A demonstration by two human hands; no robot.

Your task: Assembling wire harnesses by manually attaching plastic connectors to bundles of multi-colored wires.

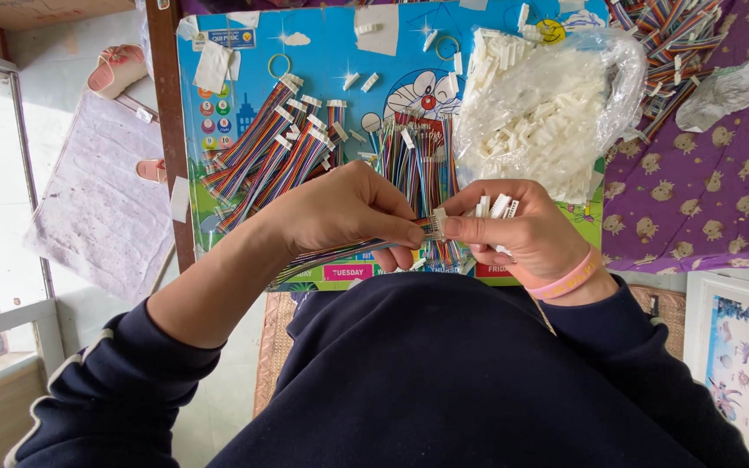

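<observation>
Left hand point(353, 212) is pinched on a multicoloured ribbon cable point(331, 253). Right hand point(517, 227) is clamped on a white connector point(439, 220) at the cable end, between both hands, above the tabletop point(331, 52).

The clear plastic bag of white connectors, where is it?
The clear plastic bag lies at the board's upper right, beyond the right hand, beside the purple cloth.
</observation>
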